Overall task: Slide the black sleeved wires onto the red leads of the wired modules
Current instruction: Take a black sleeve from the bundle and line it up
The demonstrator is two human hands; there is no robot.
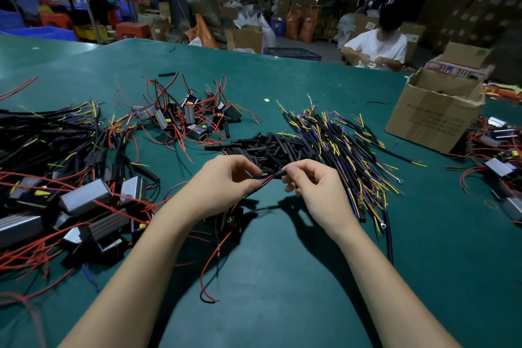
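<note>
Left hand fingers curled, pinching red lead; right hand pinching black sleeve at lead tip.

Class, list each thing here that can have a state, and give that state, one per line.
left hand: pinching the red lead
right hand: pinching the black sleeve
red lead: held, its tip at the sleeve's mouth
black sleeve: held above the table
cardboard box: flaps open
</note>
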